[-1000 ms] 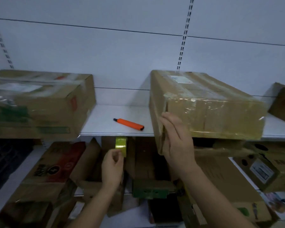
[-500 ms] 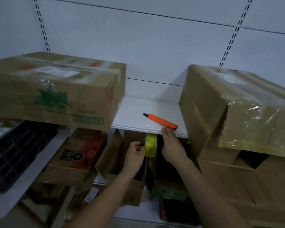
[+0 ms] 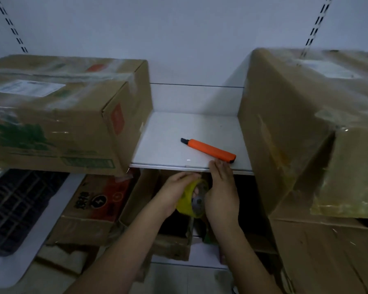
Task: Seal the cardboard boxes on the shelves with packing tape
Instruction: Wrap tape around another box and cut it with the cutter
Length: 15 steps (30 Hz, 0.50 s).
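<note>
A yellow roll of packing tape (image 3: 190, 200) sits between my two hands, just below the front edge of the white shelf (image 3: 179, 149). My left hand (image 3: 174, 194) grips the roll from the left. My right hand (image 3: 220, 192) is against its right side, fingers pointing up toward the shelf edge. A taped cardboard box (image 3: 57, 115) with green print stands on the shelf at the left. A second taped box (image 3: 306, 128) stands at the right. An orange utility knife (image 3: 210, 150) lies on the shelf between them.
Below the shelf lie several crumpled cardboard boxes, one with red and black print (image 3: 96, 200). A black crate (image 3: 15, 209) sits at the lower left. Another box (image 3: 327, 251) is stacked under the right one. White back wall with slotted uprights.
My right hand left the right box and came down to the tape roll. My left hand now wraps the roll. The view moved left and closer to the shelf.
</note>
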### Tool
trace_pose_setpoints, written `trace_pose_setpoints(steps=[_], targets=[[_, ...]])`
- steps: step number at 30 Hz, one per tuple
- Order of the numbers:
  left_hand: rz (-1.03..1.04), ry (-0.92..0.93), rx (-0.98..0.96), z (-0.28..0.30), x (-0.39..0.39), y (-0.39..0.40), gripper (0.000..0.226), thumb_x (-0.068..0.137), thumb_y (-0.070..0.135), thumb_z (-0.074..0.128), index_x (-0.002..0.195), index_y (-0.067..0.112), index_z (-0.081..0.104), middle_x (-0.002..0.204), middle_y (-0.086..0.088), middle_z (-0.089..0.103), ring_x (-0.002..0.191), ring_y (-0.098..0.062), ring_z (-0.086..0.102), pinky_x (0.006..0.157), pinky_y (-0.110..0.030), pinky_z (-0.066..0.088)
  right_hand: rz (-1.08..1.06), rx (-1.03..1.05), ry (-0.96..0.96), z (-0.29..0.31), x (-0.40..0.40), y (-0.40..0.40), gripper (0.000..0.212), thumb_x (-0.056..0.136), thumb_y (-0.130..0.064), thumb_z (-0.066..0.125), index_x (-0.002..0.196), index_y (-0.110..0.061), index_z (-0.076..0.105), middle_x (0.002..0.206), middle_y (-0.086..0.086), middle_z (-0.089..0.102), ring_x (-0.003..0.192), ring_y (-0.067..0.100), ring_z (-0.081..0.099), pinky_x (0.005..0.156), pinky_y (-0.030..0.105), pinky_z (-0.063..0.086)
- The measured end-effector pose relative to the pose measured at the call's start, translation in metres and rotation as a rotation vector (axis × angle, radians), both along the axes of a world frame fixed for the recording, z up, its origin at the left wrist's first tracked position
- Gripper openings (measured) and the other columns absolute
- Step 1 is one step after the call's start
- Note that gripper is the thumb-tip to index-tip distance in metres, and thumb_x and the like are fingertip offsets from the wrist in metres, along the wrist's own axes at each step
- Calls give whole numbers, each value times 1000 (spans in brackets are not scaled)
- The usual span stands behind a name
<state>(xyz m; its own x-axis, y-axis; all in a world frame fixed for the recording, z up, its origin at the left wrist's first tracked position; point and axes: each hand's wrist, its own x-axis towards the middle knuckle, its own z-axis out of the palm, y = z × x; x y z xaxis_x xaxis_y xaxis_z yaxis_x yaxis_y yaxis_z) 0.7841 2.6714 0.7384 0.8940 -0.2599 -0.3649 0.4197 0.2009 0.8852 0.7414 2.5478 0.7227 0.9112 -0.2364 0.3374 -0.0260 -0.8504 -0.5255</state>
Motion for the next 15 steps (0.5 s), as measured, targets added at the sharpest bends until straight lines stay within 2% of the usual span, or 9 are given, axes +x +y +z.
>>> trace_pose_setpoints(steps=[1,3,5,7,10,12,15], targets=[[-27,59,-7,9,1,3,15,95,14,65,104,3,71,69,-8,70,55,-10,65,54,-18,51,9,-3,-10,-3,0,-1,67,89,10,50,151,-12,37,160,2,27,150,19,18,120,34,25],[-108,215,-24,24,5,12,12,95,19,65,96,8,70,57,-1,61,44,-7,55,42,-17,45,22,-16,-14,-3,-1,-4,69,89,11,45,152,-15,34,161,-2,24,150,17,15,120,32,23],[-188,338,-47,37,9,26,15,94,26,66,86,14,68,54,3,54,41,-5,49,38,-17,39,26,-20,-13,-1,-2,-6,69,91,10,44,153,-17,33,162,-4,23,150,13,13,119,28,23],[-255,343,-16,47,11,41,15,92,28,67,83,16,66,54,4,49,42,-5,45,36,-16,34,18,-14,-2,1,-4,-6,69,91,9,45,153,-19,34,162,-6,23,150,11,12,116,24,22],[-363,271,43,63,-2,63,12,92,26,67,90,16,71,56,3,46,44,-6,41,38,-15,29,9,29,9,5,-4,-2,69,90,10,45,152,-19,37,160,-6,26,150,11,14,120,28,22],[-365,128,114,68,-12,74,15,95,24,64,96,12,72,58,0,54,47,-9,48,42,-18,37,-16,59,15,8,-2,1,65,91,8,44,150,-17,38,160,-3,29,150,13,16,122,31,21],[-243,-163,238,71,-27,79,21,99,21,59,95,7,73,71,-11,69,60,-18,64,53,-19,51,-34,78,44,13,-3,11,59,96,0,44,152,-15,36,161,-1,26,150,13,14,118,23,13]])
